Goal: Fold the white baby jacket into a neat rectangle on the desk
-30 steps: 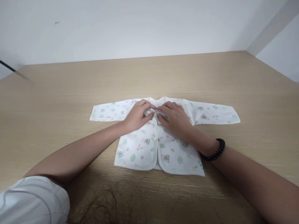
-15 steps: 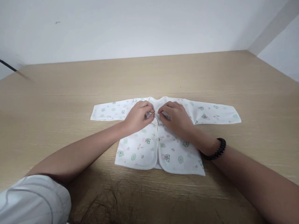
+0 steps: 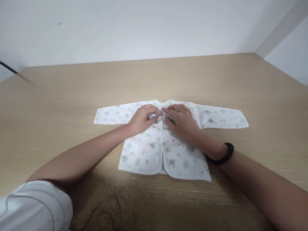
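A small white baby jacket with green and pink bear prints lies spread out on the table, front side up, sleeves stretched to both sides. My left hand rests on its upper front, left of the front opening, thumb and fingers apart. Opposite it, my right hand lies on the right front panel with its fingers stretched toward the collar. The fingertips of both hands nearly meet just below the neckline. Below them the front edges run side by side and part at the hem. Whatever fastening lies under my fingers is hidden.
The wooden table reaches back to a white wall. A thin black rod or cord shows at the far left edge. On my right wrist is a black coiled band. Some loose hair hangs at the bottom of the view.
Both hands have loosened from a pinch at the upper front edges. Their fingers are now extended and thumbs apart. The jacket has stayed in place.
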The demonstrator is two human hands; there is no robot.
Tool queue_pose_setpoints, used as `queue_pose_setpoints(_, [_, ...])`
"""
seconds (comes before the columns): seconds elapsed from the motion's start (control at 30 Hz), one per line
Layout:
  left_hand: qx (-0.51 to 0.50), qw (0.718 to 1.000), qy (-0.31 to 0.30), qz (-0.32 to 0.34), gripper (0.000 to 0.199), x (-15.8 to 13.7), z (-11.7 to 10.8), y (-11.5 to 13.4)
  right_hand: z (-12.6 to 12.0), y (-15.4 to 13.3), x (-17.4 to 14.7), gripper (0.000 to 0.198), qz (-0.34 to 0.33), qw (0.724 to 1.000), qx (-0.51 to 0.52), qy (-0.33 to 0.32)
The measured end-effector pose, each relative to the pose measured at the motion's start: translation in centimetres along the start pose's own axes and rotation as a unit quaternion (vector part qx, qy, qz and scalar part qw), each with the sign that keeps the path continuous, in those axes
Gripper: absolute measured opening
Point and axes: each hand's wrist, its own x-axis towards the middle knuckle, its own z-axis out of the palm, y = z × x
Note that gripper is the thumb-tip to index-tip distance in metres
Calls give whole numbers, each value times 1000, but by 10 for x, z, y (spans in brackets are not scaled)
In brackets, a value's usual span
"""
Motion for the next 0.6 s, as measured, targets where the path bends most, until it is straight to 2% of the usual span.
queue_pose_setpoints(0.1, [58, 998, -16, 14, 20, -1, -2, -1, 2, 7, 0, 37, -9, 1000, -9, -13])
queue_pose_setpoints(0.17, [113, 992, -50, 17, 32, -3, -3, 0, 4, 13, 1, 39, -18, 1000, -7, -19])
queue_pose_setpoints(0.23, [160, 983, -90, -8, 46, -5, -5, 1, 4, 18, 3, 41, -23, 1000, -1, -14])
queue_pose_setpoints(0.37, [195, 970, -137, -55, 61, -9, -8, 4, -3, 22, 6, 35, -13, 998, 19, 66])
queue_pose_setpoints(0.43, [199, 966, -154, -65, 68, -10, -8, 5, -8, 18, 7, 28, -35, 995, 29, 88])
queue_pose_setpoints(0.53, [206, 960, -160, -96, 76, -11, -8, 5, -13, 11, 5, 21, -86, 995, 50, 2])
queue_pose_setpoints(0.6, [209, 960, -150, -111, 76, -10, -7, 5, -13, 7, 3, 21, -93, 993, 47, -59])
